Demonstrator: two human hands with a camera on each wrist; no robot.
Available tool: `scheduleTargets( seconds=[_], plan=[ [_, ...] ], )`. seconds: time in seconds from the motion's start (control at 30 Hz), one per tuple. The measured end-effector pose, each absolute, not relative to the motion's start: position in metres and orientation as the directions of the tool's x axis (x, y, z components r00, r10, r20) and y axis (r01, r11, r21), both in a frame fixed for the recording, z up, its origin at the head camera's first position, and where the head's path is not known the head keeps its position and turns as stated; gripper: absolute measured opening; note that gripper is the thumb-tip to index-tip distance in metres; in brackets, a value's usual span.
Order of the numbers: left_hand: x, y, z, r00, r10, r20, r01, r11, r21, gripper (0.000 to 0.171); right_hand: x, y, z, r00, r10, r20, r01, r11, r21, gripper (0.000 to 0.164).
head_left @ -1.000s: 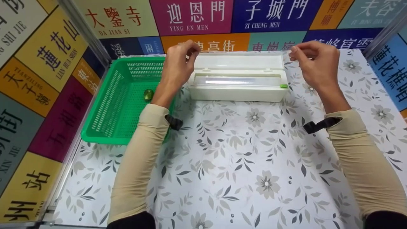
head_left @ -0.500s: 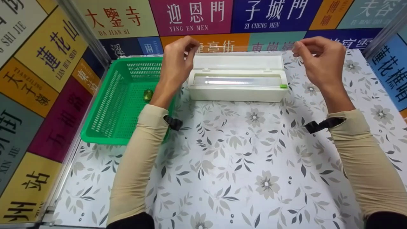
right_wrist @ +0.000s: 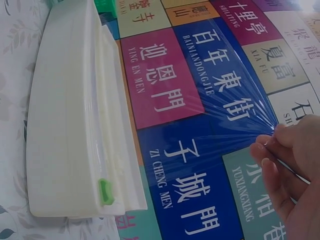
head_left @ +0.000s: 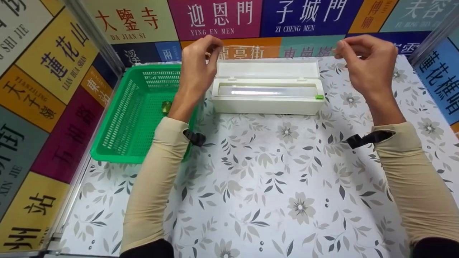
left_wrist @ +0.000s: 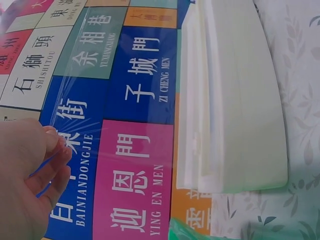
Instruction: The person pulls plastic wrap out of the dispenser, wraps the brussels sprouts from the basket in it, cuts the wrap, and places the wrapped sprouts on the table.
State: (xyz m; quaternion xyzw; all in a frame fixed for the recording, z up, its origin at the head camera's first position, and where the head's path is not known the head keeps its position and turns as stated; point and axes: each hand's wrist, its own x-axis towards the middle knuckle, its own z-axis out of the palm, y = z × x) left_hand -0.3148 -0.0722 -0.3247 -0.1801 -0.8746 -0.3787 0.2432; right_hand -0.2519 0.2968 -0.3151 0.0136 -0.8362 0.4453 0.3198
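A sheet of clear cling film (right_wrist: 250,97) stretches between my two hands above the back of the table. Its left corner is pinched between the thumb and fingers of my left hand (head_left: 197,66), and my right hand (head_left: 373,66) pinches the other corner. Creases fan out from both fingertips in the wrist views. Below the film is a white cling film dispenser (head_left: 269,106) with its lid (head_left: 269,68) raised. A shiny roll (head_left: 265,91) lies inside it, and a green slide cutter (head_left: 319,97) sits at its right end. The film's lower edge is hard to make out.
Left of the dispenser stands a green plastic basket (head_left: 118,157), partly behind my left forearm. A small green, round item (head_left: 166,107) lies in it. Printed panels (head_left: 215,18) wall the back and sides. A floral cloth (head_left: 258,172) covers the table.
Both hands have risen a little, the right one also shifting right, and the film between them has come up with them. Dispenser and basket stay put.
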Motion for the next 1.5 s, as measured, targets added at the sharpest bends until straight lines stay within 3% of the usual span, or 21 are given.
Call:
scheduleTargets(
  seconds=[0.33,0.57,1.0,1.23,1.5],
  plan=[
    [-0.311,-0.074,-0.320,-0.765,0.128,0.631,0.560,0.617,0.554,0.019,-0.252,0.300,-0.309,-0.774,0.259,0.578,-0.341,0.599,-0.725,0.025],
    [-0.306,-0.073,-0.314,-0.782,0.101,0.615,0.539,0.605,0.586,0.020,-0.246,0.297,-0.301,-0.763,0.251,0.596,-0.390,0.557,-0.733,0.024],
    [-0.299,-0.071,-0.306,-0.749,0.074,0.658,0.577,0.562,0.593,0.022,-0.243,0.298,-0.292,-0.728,0.282,0.626,-0.414,0.547,-0.727,0.021],
    [-0.294,-0.071,-0.303,-0.727,0.080,0.682,0.608,0.536,0.585,0.022,-0.240,0.299,-0.292,-0.663,0.233,0.712,-0.483,0.594,-0.644,0.022],
    [-0.282,-0.076,-0.300,-0.714,0.112,0.691,0.624,0.550,0.555,0.020,-0.225,0.300,-0.297,-0.650,0.225,0.726,-0.507,0.583,-0.635,0.021]
  ],
)
